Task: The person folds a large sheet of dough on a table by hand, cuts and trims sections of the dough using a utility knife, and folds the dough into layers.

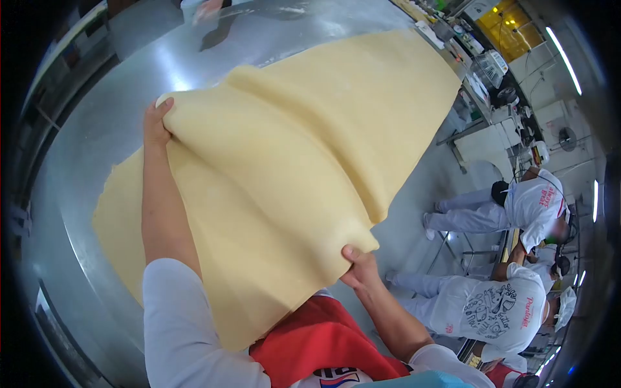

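Note:
A large, thin sheet of pale yellow dough (pixel 259 168) spreads over a shiny metal table (pixel 84 161). My left hand (pixel 158 121) grips its far left edge, thumb on top and fingers underneath out of sight. On the near right side, my right hand (pixel 359 264) pinches another edge, with its fingers partly hidden below. Between my hands the dough is lifted and bulges upward. A long raised fold runs diagonally across the sheet beyond them. The near part of the dough reaches up to my red apron (pixel 317 343).
Two people in white, one nearer (pixel 485 304) and one farther (pixel 511 200), stand with others at a bench on the right. A counter crowded with equipment (pixel 491 71) lines the upper right. Across the table, a blurred hand (pixel 208 9) is beside a white container (pixel 191 9).

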`<action>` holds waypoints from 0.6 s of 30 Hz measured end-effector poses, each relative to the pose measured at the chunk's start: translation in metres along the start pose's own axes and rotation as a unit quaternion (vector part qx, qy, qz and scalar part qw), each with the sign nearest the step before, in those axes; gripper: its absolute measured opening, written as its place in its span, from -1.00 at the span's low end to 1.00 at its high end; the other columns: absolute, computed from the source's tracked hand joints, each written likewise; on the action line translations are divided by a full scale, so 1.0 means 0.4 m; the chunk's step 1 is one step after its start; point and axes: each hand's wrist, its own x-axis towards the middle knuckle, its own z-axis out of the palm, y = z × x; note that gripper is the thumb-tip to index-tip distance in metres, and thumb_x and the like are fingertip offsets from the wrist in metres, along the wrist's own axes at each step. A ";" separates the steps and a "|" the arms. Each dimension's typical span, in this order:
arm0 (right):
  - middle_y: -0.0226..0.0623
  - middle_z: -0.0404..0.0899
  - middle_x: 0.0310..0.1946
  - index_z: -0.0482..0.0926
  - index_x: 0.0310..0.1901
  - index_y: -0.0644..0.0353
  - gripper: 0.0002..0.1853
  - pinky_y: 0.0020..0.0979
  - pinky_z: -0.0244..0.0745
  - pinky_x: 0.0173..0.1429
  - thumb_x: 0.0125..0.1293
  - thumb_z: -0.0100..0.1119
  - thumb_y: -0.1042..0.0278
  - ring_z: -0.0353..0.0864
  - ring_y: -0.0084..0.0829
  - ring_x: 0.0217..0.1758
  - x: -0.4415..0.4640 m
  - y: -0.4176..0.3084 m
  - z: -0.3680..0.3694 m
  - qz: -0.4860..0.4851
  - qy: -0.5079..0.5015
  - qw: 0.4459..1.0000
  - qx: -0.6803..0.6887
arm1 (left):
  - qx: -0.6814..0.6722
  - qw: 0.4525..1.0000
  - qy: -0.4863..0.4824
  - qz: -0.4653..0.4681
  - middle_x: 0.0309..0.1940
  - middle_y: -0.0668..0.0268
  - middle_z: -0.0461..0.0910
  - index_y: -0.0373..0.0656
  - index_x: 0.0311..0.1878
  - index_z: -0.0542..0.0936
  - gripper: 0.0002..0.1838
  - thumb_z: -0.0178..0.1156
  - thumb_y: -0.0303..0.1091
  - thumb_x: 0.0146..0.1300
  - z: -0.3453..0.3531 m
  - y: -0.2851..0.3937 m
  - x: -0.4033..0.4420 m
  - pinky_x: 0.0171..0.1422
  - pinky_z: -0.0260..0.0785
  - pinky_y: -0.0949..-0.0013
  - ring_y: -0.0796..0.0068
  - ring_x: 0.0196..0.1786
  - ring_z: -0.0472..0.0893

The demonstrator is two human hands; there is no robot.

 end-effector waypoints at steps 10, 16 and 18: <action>-0.17 0.64 0.16 0.44 0.38 0.19 -0.35 -0.23 0.68 0.09 0.31 0.46 0.27 0.63 -0.29 0.20 -0.118 0.026 -0.031 0.090 0.045 0.979 -0.179 | -0.036 0.995 0.088 0.013 -0.13 0.20 0.65 -0.28 0.03 0.60 -0.56 0.39 -0.15 0.22 -0.111 -0.067 0.060 0.11 0.55 0.19 0.27 -0.08 0.66; -0.02 0.65 0.15 0.54 0.29 0.29 -0.52 -0.24 0.46 0.36 0.42 0.27 0.25 0.60 -0.21 0.26 -0.060 -0.307 -0.081 0.045 0.074 0.638 -0.765 | 0.468 0.806 -0.149 0.330 0.15 0.22 0.61 -0.15 0.08 0.63 -0.59 0.45 -0.28 0.19 0.287 0.059 -0.185 0.37 0.38 0.18 0.18 0.26 0.53; 0.11 0.49 0.33 0.38 0.42 0.34 -0.36 -0.13 0.29 0.52 0.43 0.20 0.13 0.44 0.03 0.43 0.070 -0.305 -0.070 -0.243 0.050 0.509 -0.824 | 0.455 0.720 -0.478 0.214 0.23 0.16 0.56 -0.10 0.10 0.65 -0.39 0.58 -0.10 -0.04 0.448 0.049 -0.385 0.58 0.11 0.00 0.10 0.37 0.44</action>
